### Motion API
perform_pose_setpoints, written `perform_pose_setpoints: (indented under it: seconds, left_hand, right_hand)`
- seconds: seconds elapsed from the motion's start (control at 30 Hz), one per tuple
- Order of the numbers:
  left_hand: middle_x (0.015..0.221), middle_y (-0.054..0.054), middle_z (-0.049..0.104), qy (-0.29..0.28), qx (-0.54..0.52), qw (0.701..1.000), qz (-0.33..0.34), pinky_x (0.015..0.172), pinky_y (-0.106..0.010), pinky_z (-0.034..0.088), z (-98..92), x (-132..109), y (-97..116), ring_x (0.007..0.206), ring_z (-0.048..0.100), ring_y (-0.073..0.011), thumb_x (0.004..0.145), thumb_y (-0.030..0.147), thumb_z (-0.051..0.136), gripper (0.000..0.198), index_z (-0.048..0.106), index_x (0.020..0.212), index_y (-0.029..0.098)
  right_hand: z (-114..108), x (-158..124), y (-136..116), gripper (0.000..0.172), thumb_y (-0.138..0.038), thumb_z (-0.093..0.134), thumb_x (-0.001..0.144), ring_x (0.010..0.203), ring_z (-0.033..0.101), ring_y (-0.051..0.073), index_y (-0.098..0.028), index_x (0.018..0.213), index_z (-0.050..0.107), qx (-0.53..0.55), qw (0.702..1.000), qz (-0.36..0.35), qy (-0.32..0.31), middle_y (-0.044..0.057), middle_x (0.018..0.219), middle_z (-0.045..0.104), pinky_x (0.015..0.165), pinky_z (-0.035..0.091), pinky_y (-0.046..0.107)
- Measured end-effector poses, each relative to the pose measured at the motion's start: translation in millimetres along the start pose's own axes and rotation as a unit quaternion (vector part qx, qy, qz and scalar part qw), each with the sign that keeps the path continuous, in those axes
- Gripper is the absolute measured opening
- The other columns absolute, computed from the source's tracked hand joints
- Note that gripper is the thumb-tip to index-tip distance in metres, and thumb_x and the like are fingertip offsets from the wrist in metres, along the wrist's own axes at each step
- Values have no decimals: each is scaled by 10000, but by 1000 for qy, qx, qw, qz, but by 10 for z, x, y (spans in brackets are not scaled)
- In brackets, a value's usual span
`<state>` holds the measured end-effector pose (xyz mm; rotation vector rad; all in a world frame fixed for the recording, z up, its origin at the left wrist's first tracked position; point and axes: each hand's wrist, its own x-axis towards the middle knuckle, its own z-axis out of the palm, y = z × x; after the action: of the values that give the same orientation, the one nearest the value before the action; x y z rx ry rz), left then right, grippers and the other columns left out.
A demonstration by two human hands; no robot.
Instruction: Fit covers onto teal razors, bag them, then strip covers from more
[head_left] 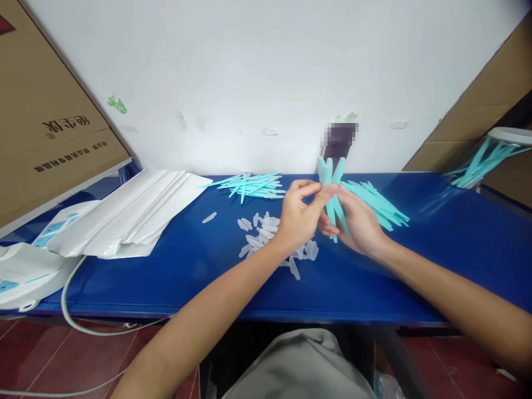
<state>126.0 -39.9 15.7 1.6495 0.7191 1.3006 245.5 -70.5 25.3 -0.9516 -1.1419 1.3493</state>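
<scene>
Both hands meet above the blue table, right of its middle. Several flat turquoise sticks stand fanned out between them. My right hand is wrapped round the lower part of the sticks. Thumb and fingers of my left hand pinch at the sticks' middle; the exact grip is partly hidden. Below and left of the hands lies a loose heap of small translucent caps, partly covered by my left forearm. One pile of turquoise sticks lies behind the caps, another pile right of my right hand.
White plastic bags and a white device with a cable are on the left. Cardboard leans at the far left. A clear jar of sticks lies at the right. A dark phone-like object leans on the white wall.
</scene>
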Motion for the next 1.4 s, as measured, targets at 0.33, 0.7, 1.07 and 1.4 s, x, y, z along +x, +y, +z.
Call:
perform_pose_setpoints:
  seconds: [0.33, 0.7, 1.07, 1.4]
  left_hand:
    - [803, -56, 619, 87, 216, 935, 268, 693, -331, 451, -761, 27, 151, 755, 582, -165, 976, 442, 515, 451, 600, 618, 182]
    - [878, -34, 636, 330, 165, 929, -25, 829, -314, 434, -1998, 147, -603, 876, 582, -194, 817, 312, 517, 202, 675, 850, 191]
    - [670, -19, 531, 248, 101, 952, 146, 701, -294, 398, -1148, 16, -298, 703, 485, -157, 864, 321, 513, 243, 576, 666, 196]
    - [580, 25, 458, -61, 294, 941, 157, 568, -291, 293, -688, -318, 101, 537, 410, -109, 1055, 440, 327, 471, 433, 667, 194]
  right_hand:
    - [-125, 7, 132, 475, -684, 561, 910, 449, 211, 50, -216, 929, 483, -51, 991, -44, -112, -96, 596, 288, 411, 230, 204]
    - [-219, 51, 125, 282, -526, 421, 1029, 618, 376, 115, -245, 1020, 430, -269, 951, -138, -70, -32, 783, 384, 552, 382, 262]
    - [-238, 4, 50, 32, -250, 412, 982, 567, 420, 147, -220, 987, 421, -625, 752, -172, -122, -31, 685, 499, 571, 236, 290]
    - [-34, -120, -19, 109, -269, 437, 1007, 692, 621, 193, -198, 1090, 451, -767, 607, -160, -133, 45, 965, 698, 537, 149, 298]
